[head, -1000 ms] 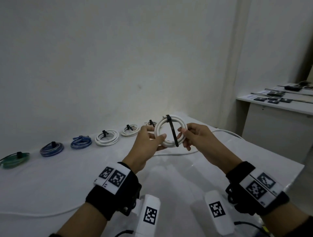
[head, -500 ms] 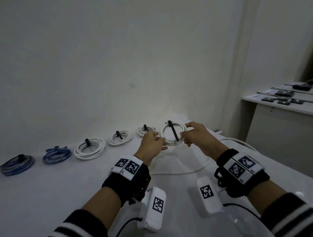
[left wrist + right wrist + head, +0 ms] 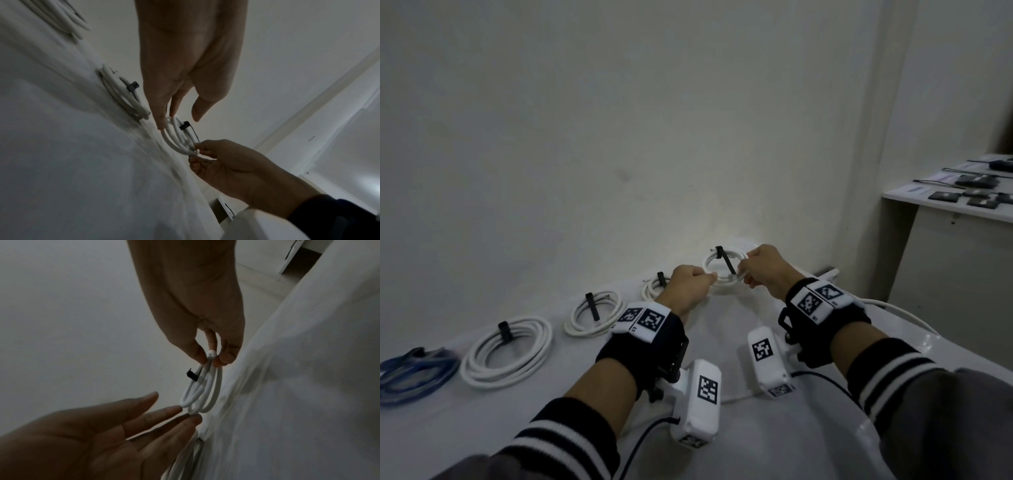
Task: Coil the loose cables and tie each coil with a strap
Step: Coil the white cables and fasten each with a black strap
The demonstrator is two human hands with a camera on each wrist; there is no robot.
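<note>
The coil [image 3: 724, 270] is pinched at 3 o'clock by the right hand [image 3: 765, 269]; the left hand [image 3: 688, 286], fingers straight, touches at 9. The strap [image 3: 724, 259] end is hidden.

Both hands lowered the coil [image 3: 724, 270] toward the table [image 3: 774, 445].

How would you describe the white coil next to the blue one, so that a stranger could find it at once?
A row of tied coils lies on the white table along the wall. Count from the blue coil at the row's left end: the very next one is the large white coil. It is the widest white ring in the row, bound by a black strap at its far edge, and no hand touches it.
</note>
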